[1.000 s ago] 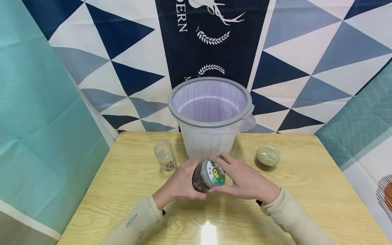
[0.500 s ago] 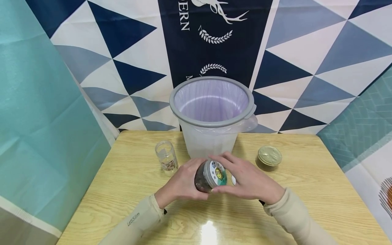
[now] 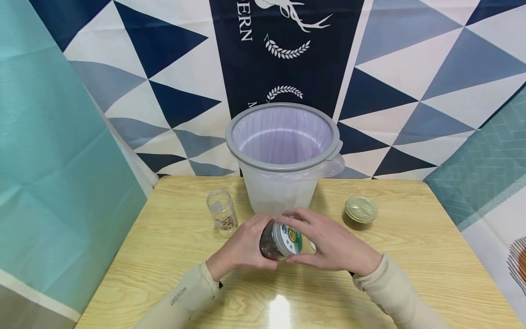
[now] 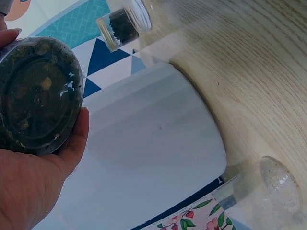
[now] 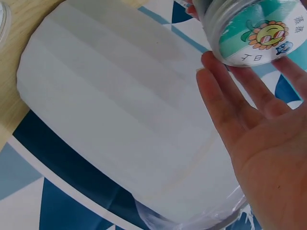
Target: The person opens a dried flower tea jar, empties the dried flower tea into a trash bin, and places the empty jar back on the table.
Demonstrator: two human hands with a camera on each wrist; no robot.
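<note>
Tilted between the hands in the head view is a clear jar [image 3: 269, 241] with dark contents. Its grey-rimmed lid [image 3: 289, 238] has a white and green label with a smiling sun. My left hand [image 3: 250, 242] grips the jar body from the left. In the left wrist view the jar's dark round base [image 4: 41, 96] faces the camera. My right hand [image 3: 328, 240] spans the lid, fingers over the upper edge and thumb at the lower edge. Fingertips [image 5: 208, 60] sit right at the lid's rim in the right wrist view.
A white bin [image 3: 281, 192] with a grey rim and purple liner stands behind the hands. To its left is an open glass jar [image 3: 222, 212]; to its right, a gold-topped jar [image 3: 360, 210]. A small white piece [image 3: 312, 246] shows behind the right hand.
The lid's printed sun and lettering have turned counterclockwise as seen in the head view. My right hand's fingers and thumb have shifted slightly on the lid; the left hand's hold looks the same.
</note>
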